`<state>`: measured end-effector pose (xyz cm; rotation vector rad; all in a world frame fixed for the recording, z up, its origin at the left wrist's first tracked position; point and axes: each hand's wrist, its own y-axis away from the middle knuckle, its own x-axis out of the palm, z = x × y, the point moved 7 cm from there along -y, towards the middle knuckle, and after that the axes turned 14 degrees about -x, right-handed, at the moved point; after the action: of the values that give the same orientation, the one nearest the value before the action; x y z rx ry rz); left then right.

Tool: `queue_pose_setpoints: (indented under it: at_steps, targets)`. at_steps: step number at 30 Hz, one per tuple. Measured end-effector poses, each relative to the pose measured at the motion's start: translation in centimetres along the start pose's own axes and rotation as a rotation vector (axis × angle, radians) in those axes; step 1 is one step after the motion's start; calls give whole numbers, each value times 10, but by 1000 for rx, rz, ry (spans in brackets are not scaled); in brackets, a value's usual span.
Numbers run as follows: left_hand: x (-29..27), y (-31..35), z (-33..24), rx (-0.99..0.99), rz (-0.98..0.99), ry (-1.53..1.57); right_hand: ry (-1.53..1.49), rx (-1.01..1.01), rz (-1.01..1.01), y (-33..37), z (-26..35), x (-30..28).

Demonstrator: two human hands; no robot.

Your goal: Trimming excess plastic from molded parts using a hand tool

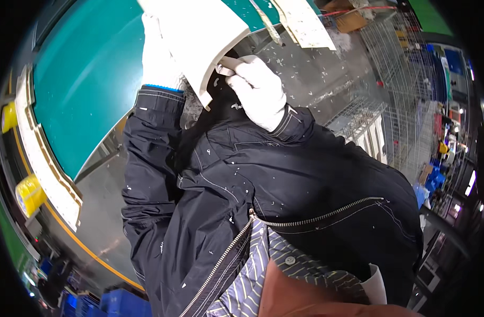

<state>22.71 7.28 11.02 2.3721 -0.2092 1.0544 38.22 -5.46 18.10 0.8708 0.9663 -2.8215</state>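
Both my hands wear white gloves and come out of dark jacket sleeves. My left hand [158,55] grips the left side of a cream, curved moulded plastic part [199,31] held up near the top of the view. My right hand [259,92] is closed on a small pale tool [228,65] whose tip rests against the part's lower right edge. Small pale shavings lie scattered over my jacket and the floor.
A green-topped workbench [83,79] curves along the left, with flat cream parts [46,169] stacked on its edge and yellow tape rolls [28,194] beside it. Wire cages [395,58] stand at right. Blue crates [120,304] sit at bottom left.
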Motion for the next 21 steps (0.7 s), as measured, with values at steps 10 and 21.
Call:
queue_pose_setpoints:
  at_steps: [10, 21]
  targets:
    - [11, 1, 1, -41, 6, 71, -215, -136, -76, 8, -10, 7]
    - [6, 8, 1, -7, -23, 24, -92, 32, -203, 2, -20, -10]
